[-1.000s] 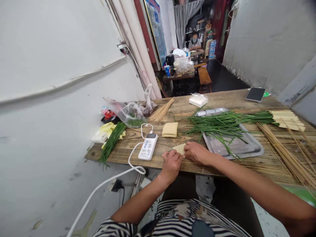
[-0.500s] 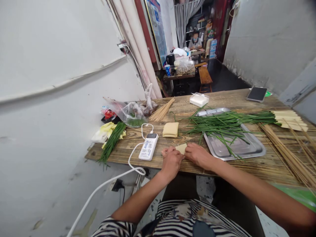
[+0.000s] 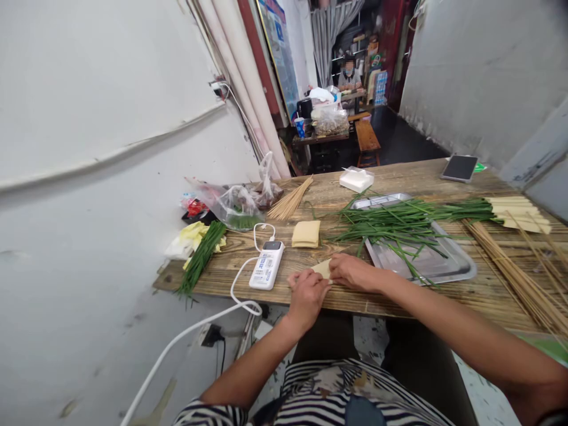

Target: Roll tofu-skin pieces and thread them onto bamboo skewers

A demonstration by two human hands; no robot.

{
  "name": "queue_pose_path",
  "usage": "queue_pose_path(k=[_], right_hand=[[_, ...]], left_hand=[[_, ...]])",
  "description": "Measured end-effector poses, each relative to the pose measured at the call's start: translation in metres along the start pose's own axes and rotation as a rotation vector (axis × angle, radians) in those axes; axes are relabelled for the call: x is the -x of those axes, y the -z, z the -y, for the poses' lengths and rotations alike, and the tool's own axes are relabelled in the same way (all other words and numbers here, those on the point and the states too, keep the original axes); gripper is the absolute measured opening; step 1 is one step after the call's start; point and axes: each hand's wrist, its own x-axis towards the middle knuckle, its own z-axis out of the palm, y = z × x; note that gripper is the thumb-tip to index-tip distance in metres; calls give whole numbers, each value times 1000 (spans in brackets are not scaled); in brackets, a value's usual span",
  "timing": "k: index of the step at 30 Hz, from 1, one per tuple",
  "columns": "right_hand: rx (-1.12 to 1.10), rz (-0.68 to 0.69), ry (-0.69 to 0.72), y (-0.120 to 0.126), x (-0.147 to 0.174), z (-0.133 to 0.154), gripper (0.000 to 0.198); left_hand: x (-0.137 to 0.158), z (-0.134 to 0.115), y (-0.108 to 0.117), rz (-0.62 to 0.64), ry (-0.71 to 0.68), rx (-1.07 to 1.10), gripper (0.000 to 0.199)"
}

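A pale yellow tofu sheet (image 3: 322,268) lies at the table's near edge between my two hands. My left hand (image 3: 307,290) is closed on its left and near side, with the fingers curled over it. From the right, my right hand (image 3: 349,272) pinches the sheet's other end. Whatever is inside the sheet is hidden by my fingers. Just beyond is a neat stack of square tofu sheets (image 3: 306,234). Long green chives (image 3: 390,220) are heaped over a metal tray (image 3: 459,273) to the right of my hands.
A white power bank (image 3: 267,266) with a cable sits left of my hands, beside a chive bundle (image 3: 202,257) and plastic bags (image 3: 242,207). Bamboo skewers (image 3: 506,266) and finished-looking rolls (image 3: 517,214) lie at right. A tissue pack (image 3: 356,179) and phone (image 3: 460,168) lie farther back. Another person sits far off.
Both hands have shifted slightly left along the sheet and stay closed on it. The view has moved a little; the other things on the table lie as before.
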Motion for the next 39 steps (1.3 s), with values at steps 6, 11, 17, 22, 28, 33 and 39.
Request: queue_pose_path(k=[6,11,17,22,28,33,39], right_hand=[[36,55,-123,7,-3,4,27],[222,77,-256,2,-4,28,25],[329,-17,-267,-26,4,42,25],[280,-17,-205,-24,10,27,25],[281,-41,-142,-24,12,21,22],[240,-22,-122,-26,8,14,26],[237,76,-98,-15,2,9,26]], left_hand=[[-2,0,-1,35,-40,-13,17],[-9,5,0,89,13,71,21],[-14,1,5,114,73,60,25],[-14,-3,7,108,126,50,20],[-11,-4,5,116,130,-2,21],[-1,-10,-3,18,69,-125,12],[4,-9,-9,0,33,-155,15]])
